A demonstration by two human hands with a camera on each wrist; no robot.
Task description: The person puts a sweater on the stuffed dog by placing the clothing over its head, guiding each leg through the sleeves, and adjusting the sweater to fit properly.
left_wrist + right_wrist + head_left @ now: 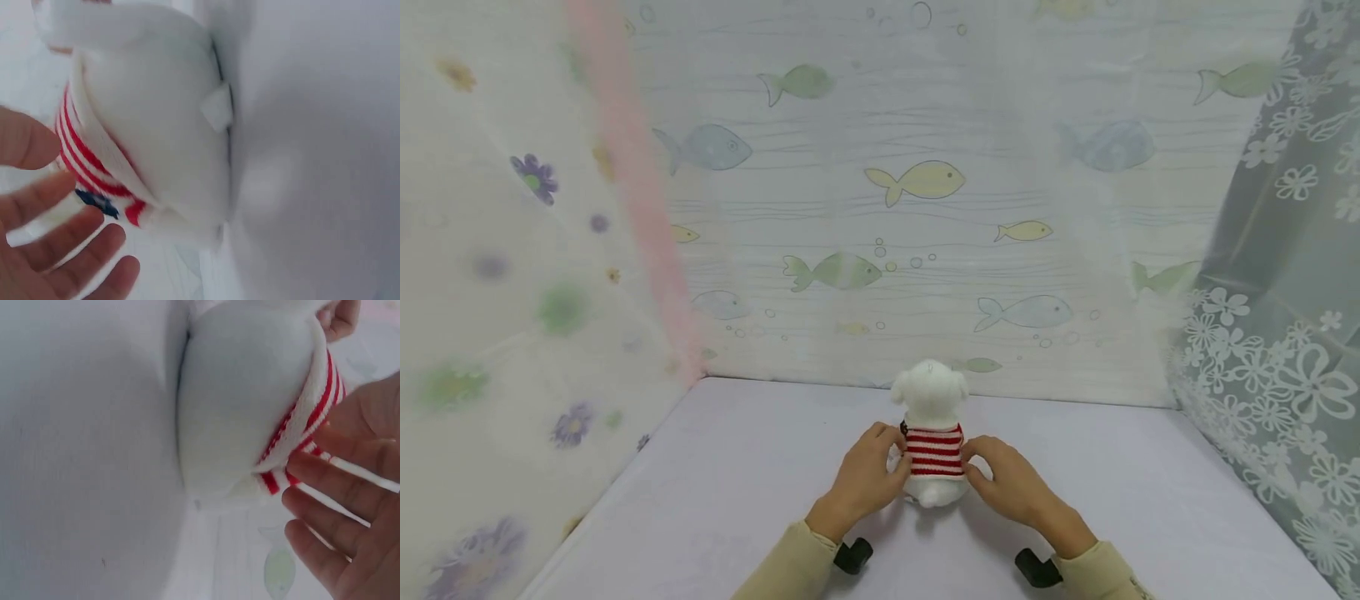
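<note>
A white plush toy (936, 392) with floppy ears sits upright on the table, its back to the head camera. It wears a red-and-white striped knitted sweater (935, 452). My left hand (868, 471) is at the toy's left side, thumb and fingertips right at the sweater; the left wrist view shows these fingers (62, 240) spread and loosely bent beside a dark blue patch (97, 203) on the knit. On the opposite side, my right hand (1011, 483) has its fingertips against the sweater, the fingers (340, 487) fairly straight in the right wrist view. The toy's front is hidden from the head view.
The toy stands on a white-covered table (760, 467). Behind it hangs a pale curtain (925, 250) printed with fish. A flowered sheet (535, 333) borders the left, and a grey-and-white floral sheet (1285, 375) the right. Black wrist mounts (853, 556) sit by both cuffs.
</note>
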